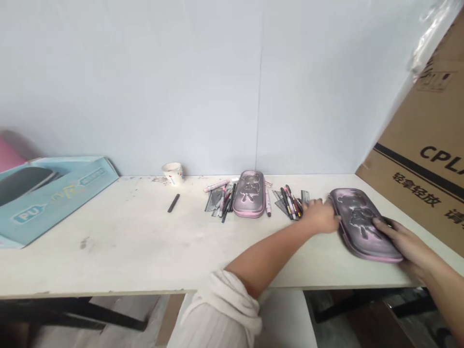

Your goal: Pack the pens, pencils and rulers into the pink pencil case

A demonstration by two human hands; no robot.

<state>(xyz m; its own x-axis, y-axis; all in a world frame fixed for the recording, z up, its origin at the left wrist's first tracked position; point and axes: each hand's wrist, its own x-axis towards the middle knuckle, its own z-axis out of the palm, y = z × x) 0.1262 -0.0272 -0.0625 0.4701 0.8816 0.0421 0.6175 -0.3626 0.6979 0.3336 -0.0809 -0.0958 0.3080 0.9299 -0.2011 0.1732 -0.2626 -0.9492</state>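
A grey-pink pencil case [362,222] with a cartoon figure lies on the right part of the white table [145,241]. My left hand [321,216] grips its left end, fingers closed on the edge. My right hand [402,241] holds its right end, fingers curled over the top. A second, similar pencil case [249,193] lies further left near the wall. Several pens and rulers [292,202] lie just left of my left hand, and another pile of pens [221,198] sits beside the second case.
A paper cup [173,173] stands by the wall. A single black pen [173,203] lies apart. A light blue box [50,193] lies at the table's left end. A large cardboard box [427,159] leans at the right.
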